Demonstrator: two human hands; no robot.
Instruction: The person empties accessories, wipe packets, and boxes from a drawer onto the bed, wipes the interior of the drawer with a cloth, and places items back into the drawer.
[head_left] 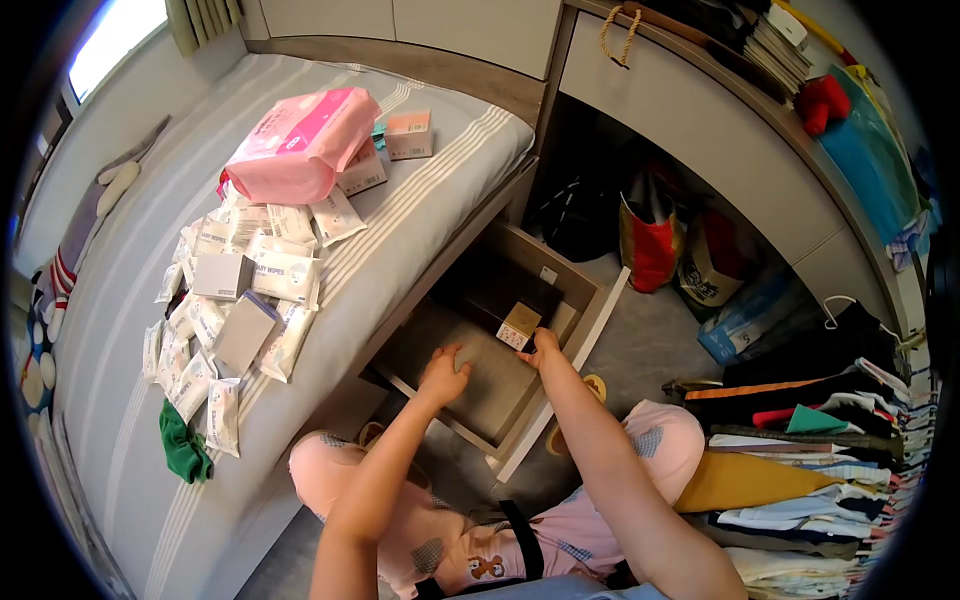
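in the drawer [604,312], a small box [519,324] is clamped by fingers of the right hand [545,350]; those of the left hand [442,379] are parted.

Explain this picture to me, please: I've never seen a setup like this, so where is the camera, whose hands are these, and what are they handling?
There is no machine here. A person wears one camera on the head, looking forward and down, so the bare arms reach in from the bottom edge. They reach into an open drawer beside a bed. The right hand touches a small gold-topped box; whether it grips it is unclear. The left hand is open over a large grey-brown box. On the bed lie baby wipes packs, a pink package, small cartons and a green cloth.
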